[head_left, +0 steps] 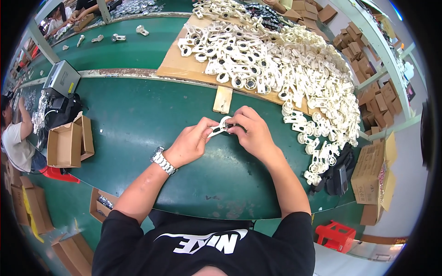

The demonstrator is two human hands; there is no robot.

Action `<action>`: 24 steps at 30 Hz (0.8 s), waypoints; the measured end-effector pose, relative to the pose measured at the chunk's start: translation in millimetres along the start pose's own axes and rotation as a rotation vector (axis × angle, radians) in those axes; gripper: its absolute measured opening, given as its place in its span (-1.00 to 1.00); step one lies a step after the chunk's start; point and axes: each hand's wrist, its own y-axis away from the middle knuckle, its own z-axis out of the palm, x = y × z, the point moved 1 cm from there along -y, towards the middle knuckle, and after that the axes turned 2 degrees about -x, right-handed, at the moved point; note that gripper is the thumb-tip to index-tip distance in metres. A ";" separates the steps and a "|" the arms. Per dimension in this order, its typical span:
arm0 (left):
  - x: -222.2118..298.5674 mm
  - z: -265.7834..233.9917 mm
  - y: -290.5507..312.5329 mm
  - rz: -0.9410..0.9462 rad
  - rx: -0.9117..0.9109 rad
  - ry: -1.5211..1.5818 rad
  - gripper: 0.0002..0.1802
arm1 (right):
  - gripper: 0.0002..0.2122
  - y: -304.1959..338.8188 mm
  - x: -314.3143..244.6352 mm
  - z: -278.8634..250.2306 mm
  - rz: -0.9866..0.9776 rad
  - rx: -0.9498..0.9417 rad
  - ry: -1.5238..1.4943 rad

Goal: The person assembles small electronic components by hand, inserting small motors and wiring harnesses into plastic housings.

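Over the middle of the green table (124, 124), my two hands meet at one white plastic part (216, 131) with a round ring end and a flat arm. My left hand (191, 141), with a metal watch (162, 161) on its wrist, pinches the arm end. Fingers of my right hand (251, 131) close on the ring end, where something dark shows inside the ring. They partly cover it. Just beyond my hands lies a small wooden block (223, 100). A large heap of similar white parts (276, 64) spreads past it, some with dark centres.
The heap rests partly on a cardboard sheet (177, 64) and trails down the right side to a black bag (336, 177). Open cardboard boxes (64, 145) and a grey metal box (62, 78) stand at left. A red stool (335, 235) is low right. Other people work at far left.
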 end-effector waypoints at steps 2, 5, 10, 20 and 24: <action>0.3 -1.2 -0.3 0.010 0.011 0.005 -0.77 | -0.70 -2.9 -9.3 -5.2 0.178 -0.018 -0.117; 4.3 -5.6 1.9 0.013 -0.030 -0.073 -0.78 | -0.55 0.1 2.3 -12.6 0.297 -0.231 -0.348; 13.0 -5.1 3.4 0.141 -0.008 -0.066 -0.73 | -0.67 0.4 0.6 -16.5 0.550 -0.443 -0.790; 17.8 -1.0 5.4 0.176 -0.044 -0.128 -0.68 | -0.80 2.0 -4.5 -4.3 0.741 -0.356 -0.559; 13.5 -8.6 0.6 0.167 0.016 -0.142 -0.78 | -0.80 -0.2 2.2 12.6 0.717 -0.308 -0.667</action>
